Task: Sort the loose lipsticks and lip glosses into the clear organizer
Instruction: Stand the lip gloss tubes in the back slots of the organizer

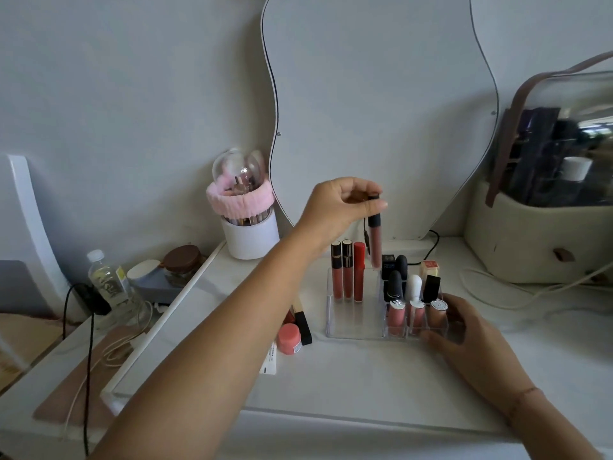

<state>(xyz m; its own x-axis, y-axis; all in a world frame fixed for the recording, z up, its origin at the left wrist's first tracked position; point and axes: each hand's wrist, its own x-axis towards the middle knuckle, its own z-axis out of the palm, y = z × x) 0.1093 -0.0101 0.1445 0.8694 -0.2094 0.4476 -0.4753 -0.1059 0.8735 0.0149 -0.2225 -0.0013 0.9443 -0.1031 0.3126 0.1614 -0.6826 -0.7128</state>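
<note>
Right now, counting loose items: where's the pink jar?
Head view: the pink jar sits on the table left of the clear organizer, beside a black lipstick.

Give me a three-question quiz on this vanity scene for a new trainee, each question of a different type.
1. True or false: the left hand pinches a lip gloss by its black cap, above the clear organizer.
2. Multiple choice: the right hand is A) lifting a lipstick, B) gripping the organizer's front right corner, C) hanging off the table edge.
3. Fill in: ___ tall glosses stand side by side in the organizer's back left part.
Key: 1 true; 2 B; 3 three.
</note>
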